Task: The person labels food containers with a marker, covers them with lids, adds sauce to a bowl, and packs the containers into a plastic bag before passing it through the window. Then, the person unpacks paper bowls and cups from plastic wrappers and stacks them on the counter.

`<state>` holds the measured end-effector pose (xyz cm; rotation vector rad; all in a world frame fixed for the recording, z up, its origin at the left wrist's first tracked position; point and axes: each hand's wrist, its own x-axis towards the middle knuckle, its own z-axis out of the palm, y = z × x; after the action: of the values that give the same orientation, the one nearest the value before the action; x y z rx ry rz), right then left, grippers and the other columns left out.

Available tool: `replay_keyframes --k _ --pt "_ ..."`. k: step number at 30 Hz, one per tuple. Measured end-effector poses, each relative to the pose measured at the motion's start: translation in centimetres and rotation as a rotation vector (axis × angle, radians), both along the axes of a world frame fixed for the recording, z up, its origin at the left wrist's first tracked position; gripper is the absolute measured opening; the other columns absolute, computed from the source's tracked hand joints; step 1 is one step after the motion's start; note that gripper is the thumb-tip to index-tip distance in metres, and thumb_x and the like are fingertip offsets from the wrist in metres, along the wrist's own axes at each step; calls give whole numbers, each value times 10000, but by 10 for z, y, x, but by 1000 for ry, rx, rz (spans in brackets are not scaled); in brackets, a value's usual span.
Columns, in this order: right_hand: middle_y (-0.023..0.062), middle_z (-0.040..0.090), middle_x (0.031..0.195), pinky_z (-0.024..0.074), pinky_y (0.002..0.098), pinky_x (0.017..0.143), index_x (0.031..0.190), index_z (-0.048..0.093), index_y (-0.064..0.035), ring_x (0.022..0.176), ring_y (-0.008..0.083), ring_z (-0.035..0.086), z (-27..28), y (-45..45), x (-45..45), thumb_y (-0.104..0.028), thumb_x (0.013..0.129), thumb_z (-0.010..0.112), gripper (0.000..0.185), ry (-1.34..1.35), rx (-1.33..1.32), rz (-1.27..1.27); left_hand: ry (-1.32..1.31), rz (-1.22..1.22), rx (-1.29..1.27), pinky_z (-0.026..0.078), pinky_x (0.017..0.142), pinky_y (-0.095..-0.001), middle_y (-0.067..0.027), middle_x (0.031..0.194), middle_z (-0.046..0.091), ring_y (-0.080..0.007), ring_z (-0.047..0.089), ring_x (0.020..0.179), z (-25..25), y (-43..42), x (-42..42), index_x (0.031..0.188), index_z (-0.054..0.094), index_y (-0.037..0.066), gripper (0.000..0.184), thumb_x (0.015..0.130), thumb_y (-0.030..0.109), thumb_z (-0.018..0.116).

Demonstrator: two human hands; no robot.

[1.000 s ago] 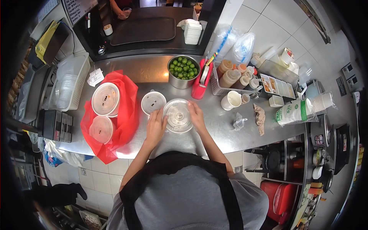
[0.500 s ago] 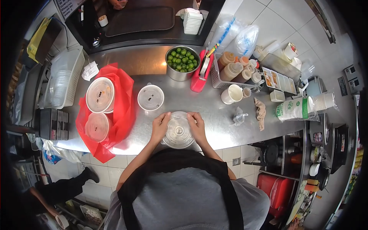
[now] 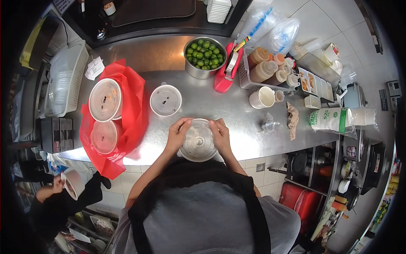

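Note:
A round clear plastic lid (image 3: 198,146) lies at the counter's front edge, right before my body. My left hand (image 3: 179,134) is closed on its upper left rim, fingers bent and thumb on top. On the upper right rim, my right hand (image 3: 220,134) pinches in the same way. What sits beneath the lid is mostly hidden. Just beyond my left hand stands a white tub (image 3: 165,100) whose lid carries dark handwriting. Farther left, a red plastic bag (image 3: 134,95) is spread open around lidded tubs, a larger one (image 3: 105,100) and a smaller one (image 3: 104,138).
A metal pot of green limes (image 3: 204,53) and a red tape dispenser (image 3: 228,72) stand at the back. Right of them are a basket of sauce bottles (image 3: 262,71), a paper cup (image 3: 262,98), a cloth (image 3: 292,120) and bagged cups (image 3: 332,120). Another person's hand (image 3: 57,186) holds a tub lower left.
My view has tilted, so the counter items sit slightly higher. Both hands stay on the lid's rim. At lower left, the other person's hand has come up with a tub.

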<state>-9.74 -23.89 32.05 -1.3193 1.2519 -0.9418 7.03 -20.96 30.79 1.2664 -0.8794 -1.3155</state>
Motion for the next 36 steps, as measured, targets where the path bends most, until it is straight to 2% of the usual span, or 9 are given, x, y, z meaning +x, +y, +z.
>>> replay_keyframes --k 2,5,8,11,14,28,32,35,36 --pt "-19 391 725 328 210 682 1022 654 -34 710 82 375 1 0 0 -210 907 504 258 8 -20 23 -24 6 5 432 752 -215 -30 888 626 -75 542 830 0 1 -1 991 616 -9 207 908 147 507" --pt "31 520 801 388 226 737 1015 645 -16 798 112 482 6 3 1 -157 882 537 223 -71 38 -24 45 27 38 437 768 -221 -34 900 629 -84 550 848 8 3 -3 1006 613 -9 217 910 149 500" --pt "71 590 915 406 238 813 1039 631 -4 901 131 526 12 10 5 -130 872 549 225 -172 13 -56 120 20 100 442 792 -231 -42 932 632 -97 559 881 15 4 -4 1030 610 -6 233 915 154 486" --pt "96 613 992 416 254 847 1043 625 5 945 145 547 10 10 3 -122 858 571 230 -258 220 -64 71 -59 41 445 811 -242 -49 963 631 -105 564 904 23 0 -4 1051 607 1 248 921 162 470" --pt "85 620 955 430 248 809 1033 628 9 884 132 558 8 8 2 -141 860 574 235 -266 278 -76 97 -101 79 444 813 -244 -50 971 629 -103 563 904 21 -2 -1 1053 607 4 252 922 166 465" --pt "55 610 876 416 227 737 968 648 19 801 109 536 6 2 1 -158 888 536 224 -193 273 -66 89 -117 130 450 793 -249 -41 929 634 -102 566 874 14 -4 1 1010 623 7 253 929 181 459" --pt "55 594 839 407 221 711 943 643 24 768 106 526 1 -2 1 -153 886 539 213 -96 142 -15 62 -125 122 447 795 -247 -36 932 633 -103 567 873 14 -4 2 1022 620 5 256 930 178 456" --pt "48 568 800 400 218 674 893 636 30 734 96 513 6 -5 -1 -138 877 551 188 11 -18 72 132 -212 126 434 834 -251 -52 997 618 -115 556 930 15 -3 5 1082 591 5 268 933 174 446" --pt "43 559 790 398 217 664 881 633 31 728 93 510 5 -5 -3 -134 874 556 182 -5 12 66 112 -204 95 426 852 -255 -59 1026 609 -121 547 956 19 0 5 1103 577 5 273 933 172 442"
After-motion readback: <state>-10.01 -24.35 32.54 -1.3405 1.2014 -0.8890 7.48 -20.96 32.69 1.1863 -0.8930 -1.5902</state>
